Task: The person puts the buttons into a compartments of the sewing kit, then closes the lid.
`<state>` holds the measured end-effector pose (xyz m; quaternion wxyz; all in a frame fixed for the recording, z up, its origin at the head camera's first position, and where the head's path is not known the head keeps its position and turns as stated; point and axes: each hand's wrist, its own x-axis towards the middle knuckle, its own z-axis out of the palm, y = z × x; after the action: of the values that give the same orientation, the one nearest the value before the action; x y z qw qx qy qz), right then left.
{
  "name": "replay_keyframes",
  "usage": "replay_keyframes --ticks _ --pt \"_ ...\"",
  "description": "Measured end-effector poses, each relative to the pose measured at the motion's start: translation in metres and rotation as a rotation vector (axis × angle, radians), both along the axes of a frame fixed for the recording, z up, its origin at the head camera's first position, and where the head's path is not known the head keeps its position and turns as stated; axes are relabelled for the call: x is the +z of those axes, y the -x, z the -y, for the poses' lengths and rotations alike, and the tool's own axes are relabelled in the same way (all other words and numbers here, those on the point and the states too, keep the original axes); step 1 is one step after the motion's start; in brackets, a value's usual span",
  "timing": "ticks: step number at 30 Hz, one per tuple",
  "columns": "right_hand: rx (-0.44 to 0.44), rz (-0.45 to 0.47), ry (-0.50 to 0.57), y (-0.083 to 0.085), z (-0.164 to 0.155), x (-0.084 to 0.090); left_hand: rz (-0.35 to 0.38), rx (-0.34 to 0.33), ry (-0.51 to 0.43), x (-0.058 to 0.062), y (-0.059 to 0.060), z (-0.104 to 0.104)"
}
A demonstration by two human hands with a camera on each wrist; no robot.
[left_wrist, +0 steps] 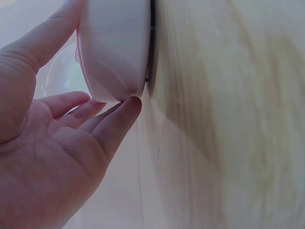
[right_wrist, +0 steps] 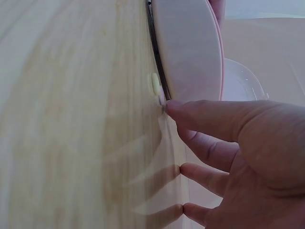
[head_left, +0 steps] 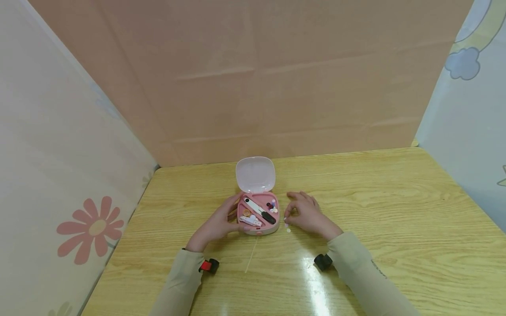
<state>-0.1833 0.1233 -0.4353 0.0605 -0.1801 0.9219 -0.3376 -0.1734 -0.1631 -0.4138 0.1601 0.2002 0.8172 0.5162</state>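
A pink and white box (head_left: 258, 231) stands on the table with its clear lid (head_left: 255, 174) tipped up behind it. My left hand (head_left: 219, 224) grips the box from the left, thumb at the front and fingers along the side. Just right of the box, my right hand (head_left: 307, 215) pinches a small button (head_left: 285, 219) between thumb and forefinger, low over the tabletop. A pale button (head_left: 288, 230) lies beside these fingertips, and the right wrist view shows it as a yellowish disc (right_wrist: 155, 84) near the box's base.
Across the box's middle compartment lies a white tool with a black handle (head_left: 269, 217). Small dark and pale buttons (head_left: 272, 206) fill part of the right compartment; a gold disc (head_left: 246, 212) and white pieces (head_left: 251, 220) occupy the left. Fabric walls (head_left: 276, 109) border the wooden table (head_left: 375, 197).
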Motion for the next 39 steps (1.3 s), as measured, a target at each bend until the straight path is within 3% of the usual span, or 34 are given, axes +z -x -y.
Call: replay_keyframes --ticks 2,6,22,25,31,39 --pt "0.009 -0.006 0.008 0.000 -0.001 0.000 -0.010 0.002 -0.003 -0.009 0.004 0.002" --pt "0.024 -0.019 0.026 0.000 -0.004 0.001 -0.015 -0.001 -0.005 -0.015 0.007 0.004" --pt "0.018 -0.070 0.013 -0.001 -0.010 0.005 -0.021 -0.015 -0.035 -0.017 0.008 0.006" --pt "0.010 -0.083 0.008 -0.001 -0.011 0.005 -0.016 -0.023 -0.030 -0.012 0.006 0.005" --pt "0.005 -0.121 0.002 -0.002 -0.011 0.007 -0.008 -0.040 -0.035 0.013 -0.005 0.000" --pt "0.010 -0.128 0.009 -0.001 -0.011 0.013 -0.008 -0.036 -0.043 0.014 -0.005 -0.001"
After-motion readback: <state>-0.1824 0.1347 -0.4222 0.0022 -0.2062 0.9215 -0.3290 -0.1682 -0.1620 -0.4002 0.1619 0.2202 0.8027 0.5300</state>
